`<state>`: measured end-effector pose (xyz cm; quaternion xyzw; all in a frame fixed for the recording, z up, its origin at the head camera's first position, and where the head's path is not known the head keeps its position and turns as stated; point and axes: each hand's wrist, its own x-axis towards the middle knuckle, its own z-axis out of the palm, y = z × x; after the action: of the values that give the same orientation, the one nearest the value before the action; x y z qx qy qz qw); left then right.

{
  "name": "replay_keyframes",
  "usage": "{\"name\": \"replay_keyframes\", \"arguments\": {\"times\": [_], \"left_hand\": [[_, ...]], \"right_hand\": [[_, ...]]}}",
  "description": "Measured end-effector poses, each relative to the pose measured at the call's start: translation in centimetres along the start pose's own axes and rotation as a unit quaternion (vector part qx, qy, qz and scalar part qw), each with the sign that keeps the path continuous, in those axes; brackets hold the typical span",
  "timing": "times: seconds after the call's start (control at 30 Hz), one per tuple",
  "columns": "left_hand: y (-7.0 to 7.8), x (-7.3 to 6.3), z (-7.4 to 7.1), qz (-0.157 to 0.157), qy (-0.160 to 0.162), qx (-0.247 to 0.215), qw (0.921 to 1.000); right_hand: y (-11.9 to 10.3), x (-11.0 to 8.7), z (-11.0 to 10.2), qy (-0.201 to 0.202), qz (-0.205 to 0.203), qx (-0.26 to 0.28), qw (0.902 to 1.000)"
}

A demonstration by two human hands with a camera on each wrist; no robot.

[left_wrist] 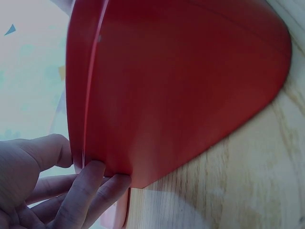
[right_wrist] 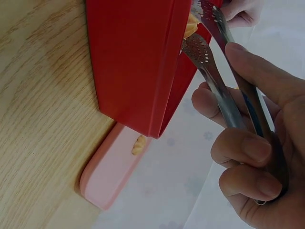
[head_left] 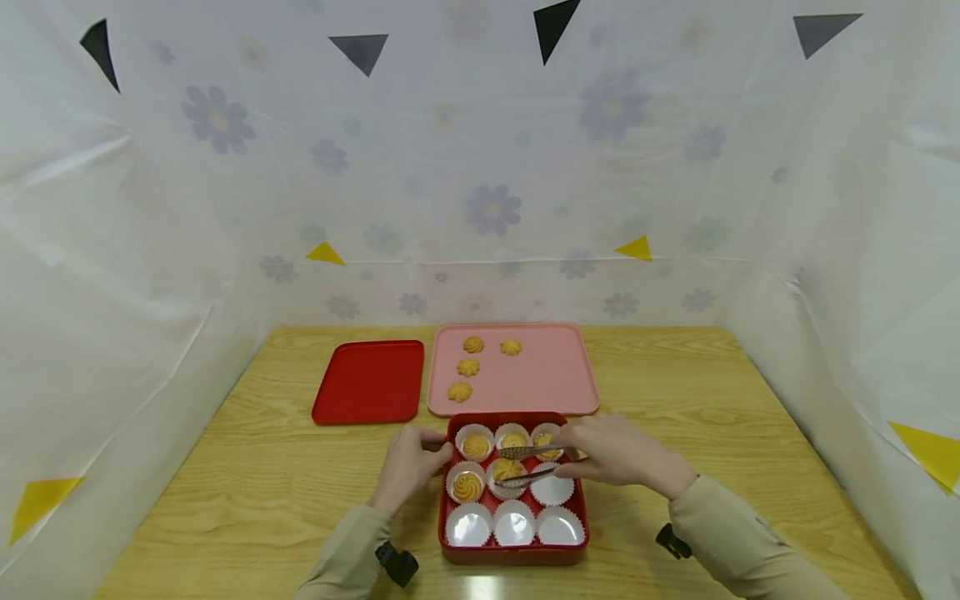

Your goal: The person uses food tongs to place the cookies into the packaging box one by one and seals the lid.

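Observation:
A red box (head_left: 513,557) holds rows of white paper cups (head_left: 514,523). Swirled cookies (head_left: 467,487) sit in the back row and the middle row's left cup. My right hand (head_left: 618,450) holds metal tongs (head_left: 532,451), thumb on one arm and fingers curled round the other. The tong ends are spread apart over the centre cup, either side of a cookie (head_left: 507,470); whether both touch it I cannot tell. My left hand (head_left: 412,467) grips the box's left rim near the far corner, bent fingers (left_wrist: 86,191) against the outer wall (left_wrist: 181,90).
Behind the box lies a pink tray (head_left: 540,371) with several cookies (head_left: 468,367) on its left half. A red tray (head_left: 371,383) is left of it. Everything stands on a wooden table (head_left: 675,375) enclosed by white flowered sheeting (head_left: 420,167).

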<state>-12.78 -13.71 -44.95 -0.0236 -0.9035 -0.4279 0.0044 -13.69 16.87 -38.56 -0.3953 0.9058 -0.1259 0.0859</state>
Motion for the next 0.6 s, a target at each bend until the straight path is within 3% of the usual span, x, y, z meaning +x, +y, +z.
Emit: {"name": "replay_keyframes", "arguments": {"times": [0.6], "left_hand": [[0.00,0.05,-0.02,0.004,0.002,0.003,1.0000]], "right_hand": [[-0.04,0.18,0.26,0.012,0.006,-0.006,0.9999]]}}
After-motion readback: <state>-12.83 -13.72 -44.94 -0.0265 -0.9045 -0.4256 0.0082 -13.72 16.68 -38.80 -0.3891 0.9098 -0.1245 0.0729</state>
